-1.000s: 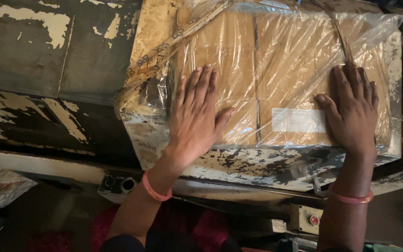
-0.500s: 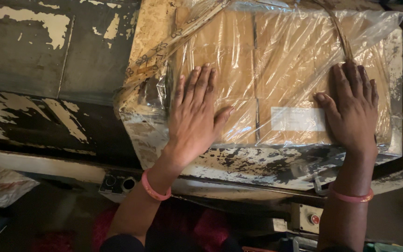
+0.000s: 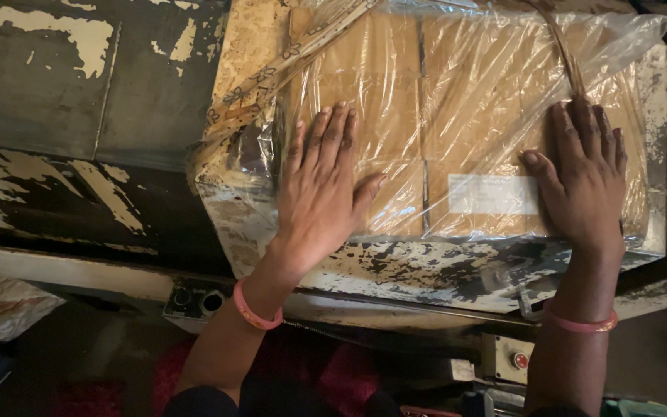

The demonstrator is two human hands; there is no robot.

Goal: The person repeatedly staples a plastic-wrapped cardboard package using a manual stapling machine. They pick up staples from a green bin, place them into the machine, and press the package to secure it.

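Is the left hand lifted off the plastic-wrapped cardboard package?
No, the left hand lies flat with fingers spread on the plastic-wrapped cardboard package, and the right hand presses on it too.

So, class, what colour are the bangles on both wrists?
Pink: left wrist bangle and right wrist bangle, head view.

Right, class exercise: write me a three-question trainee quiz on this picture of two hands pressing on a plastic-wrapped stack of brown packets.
1. True or false: both hands lie flat, palms down, on the wrapped stack.
2. Which hand is nearer the white label? A) left hand B) right hand
3. Fill in: each wrist wears a ____ bangle.

Key: 1 true; 2 B; 3 pink.
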